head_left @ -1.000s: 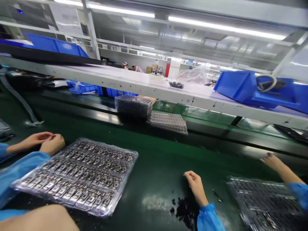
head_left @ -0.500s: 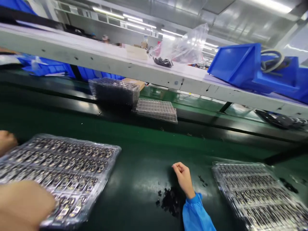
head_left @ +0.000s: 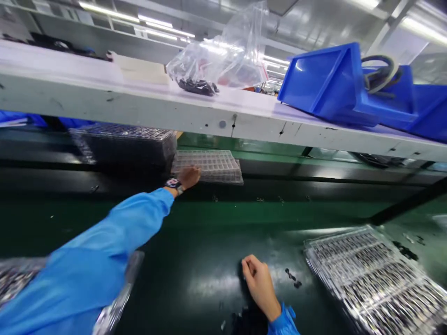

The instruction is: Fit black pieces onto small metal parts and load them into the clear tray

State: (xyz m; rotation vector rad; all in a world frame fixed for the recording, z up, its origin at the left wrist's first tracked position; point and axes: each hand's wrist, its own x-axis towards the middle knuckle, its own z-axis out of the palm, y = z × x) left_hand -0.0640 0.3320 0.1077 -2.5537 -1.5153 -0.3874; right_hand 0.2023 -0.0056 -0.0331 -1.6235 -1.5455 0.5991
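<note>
My left hand [head_left: 188, 177] stretches forward under the white shelf, with a black wristwatch [head_left: 173, 184] below a blue sleeve. Its fingers reach the near edge of a stack of clear plastic trays [head_left: 208, 166], and I cannot tell whether they grip it. My right hand [head_left: 257, 281] rests low on the green conveyor belt [head_left: 209, 242], fingers curled around nothing. Beside it lie small black parts [head_left: 291, 278]. A clear tray of small components [head_left: 373, 279] lies to its right. Another such tray [head_left: 16, 279] is mostly hidden under my left sleeve.
A dark stack of trays [head_left: 122, 149] stands left of the clear stack. Above, the white shelf [head_left: 104, 100] holds a plastic bag of black parts [head_left: 213, 60], blue bins [head_left: 321, 83] and a coiled cable [head_left: 380, 74]. A black heap [head_left: 249, 321] sits at the bottom edge.
My left arm has swung from the near foreground out to the clear tray stack. The view has turned right and upward, so the shelf and trays sit further left. My right hand has barely moved.
</note>
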